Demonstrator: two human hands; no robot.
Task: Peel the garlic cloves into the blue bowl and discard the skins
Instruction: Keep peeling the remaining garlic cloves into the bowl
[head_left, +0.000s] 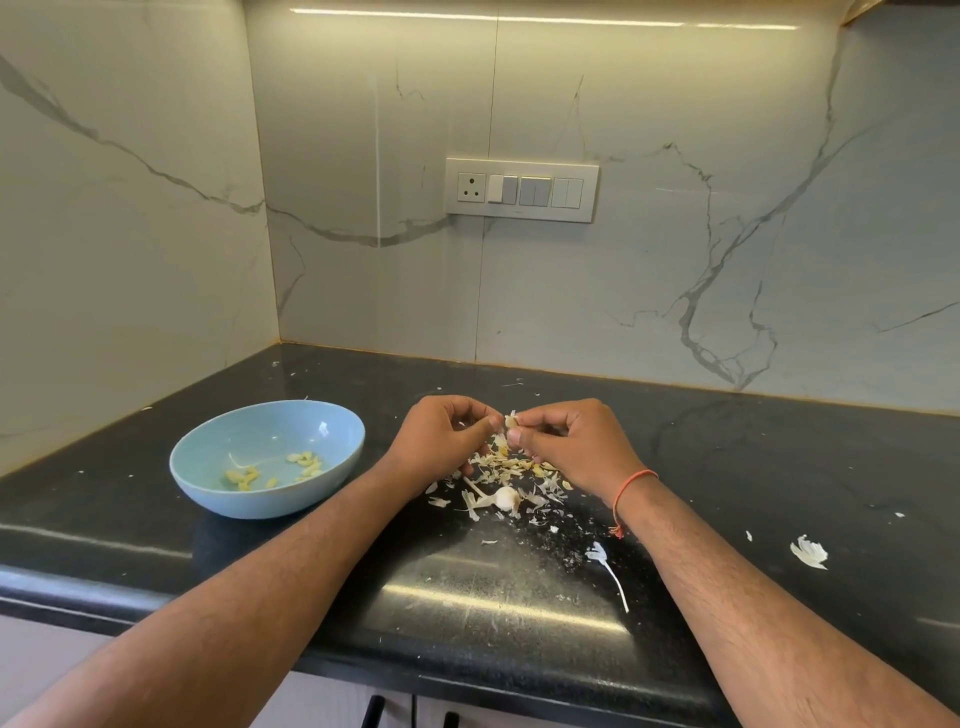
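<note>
Your left hand (441, 436) and right hand (566, 441) meet fingertip to fingertip, each grip pinching one garlic clove (511, 421) between them, just right of the blue bowl (267, 457). That bowl (peeled cloves (275, 470) inside) sits on the black desk (519, 597). Loose skins (511, 475) lie directly beneath the clove.

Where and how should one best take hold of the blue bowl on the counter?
Grip the blue bowl at its right rim, coming from above: its walls are low and rounded, and this is the side nearest the hands. The peeled cloves lie low in the bowl, clear of the rim.
</note>
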